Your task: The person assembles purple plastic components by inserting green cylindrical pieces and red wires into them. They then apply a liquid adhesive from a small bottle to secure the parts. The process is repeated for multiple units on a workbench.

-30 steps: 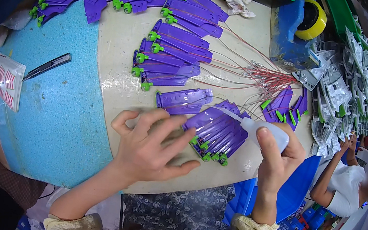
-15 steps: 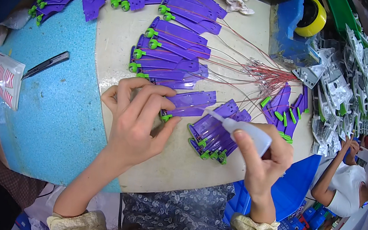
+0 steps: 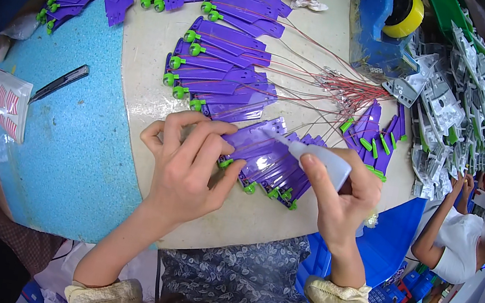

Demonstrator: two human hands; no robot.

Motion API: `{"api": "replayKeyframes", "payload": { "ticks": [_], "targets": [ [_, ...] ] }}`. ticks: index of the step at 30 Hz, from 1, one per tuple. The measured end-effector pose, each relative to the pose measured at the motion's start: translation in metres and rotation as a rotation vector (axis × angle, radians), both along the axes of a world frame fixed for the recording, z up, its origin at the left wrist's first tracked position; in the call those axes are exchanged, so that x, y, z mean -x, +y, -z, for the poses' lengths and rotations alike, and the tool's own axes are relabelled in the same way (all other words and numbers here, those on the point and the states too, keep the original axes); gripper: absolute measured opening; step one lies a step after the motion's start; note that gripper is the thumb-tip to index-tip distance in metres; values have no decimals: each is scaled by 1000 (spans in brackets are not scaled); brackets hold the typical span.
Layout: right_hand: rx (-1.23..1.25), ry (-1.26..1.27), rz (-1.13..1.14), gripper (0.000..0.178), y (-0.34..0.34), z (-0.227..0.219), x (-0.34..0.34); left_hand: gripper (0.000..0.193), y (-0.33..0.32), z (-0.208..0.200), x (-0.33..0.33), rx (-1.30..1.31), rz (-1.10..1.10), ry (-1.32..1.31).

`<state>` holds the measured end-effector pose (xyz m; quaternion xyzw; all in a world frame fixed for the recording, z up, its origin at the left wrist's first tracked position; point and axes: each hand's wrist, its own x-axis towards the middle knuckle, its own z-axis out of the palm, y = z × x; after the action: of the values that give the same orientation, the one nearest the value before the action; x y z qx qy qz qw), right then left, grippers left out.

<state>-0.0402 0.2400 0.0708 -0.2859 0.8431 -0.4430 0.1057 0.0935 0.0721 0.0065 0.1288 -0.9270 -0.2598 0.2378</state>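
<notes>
My left hand (image 3: pixel 191 159) has its curled fingers and thumb at the left end of a flat purple plastic piece (image 3: pixel 252 138) with a green tip, held against the table. My right hand (image 3: pixel 345 198) is wrapped round a whitish squeeze bottle (image 3: pixel 329 166). The bottle's thin nozzle points left, its tip over the right part of that purple piece; whether it touches is unclear. Close by on the right lie several similar purple pieces (image 3: pixel 289 174), overlapping, with green ends. A further row of purple pieces (image 3: pixel 229 74) with thin wires fans out beyond my left hand.
Red and dark wires (image 3: pixel 352 89) run to a bundle at right. A blue tape dispenser (image 3: pixel 375 39) with yellow tape stands behind. Grey plastic parts (image 3: pixel 449 113) are piled far right. A black knife-like tool (image 3: pixel 61 84) lies on the blue mat (image 3: pixel 79 152). Another person (image 3: pixel 461 240) is at right.
The purple piece under my left hand has shifted right, up against the nearby group. My left hand moved right with it. The bottle's nozzle tip has moved slightly left and away from me.
</notes>
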Motion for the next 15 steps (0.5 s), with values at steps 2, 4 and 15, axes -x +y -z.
{"api": "replayKeyframes", "payload": {
  "ticks": [2,4,15],
  "targets": [
    [-26,31,24,18,-1,-1,2,30,0,-1,-1,-36,-4,-6],
    [-3,4,11,18,6,-6,2,29,-1,1,-1,-54,-4,11],
    [123,-146,148,14,26,-19,9,30,15,-4,-12,102,49,55]
  ]
}}
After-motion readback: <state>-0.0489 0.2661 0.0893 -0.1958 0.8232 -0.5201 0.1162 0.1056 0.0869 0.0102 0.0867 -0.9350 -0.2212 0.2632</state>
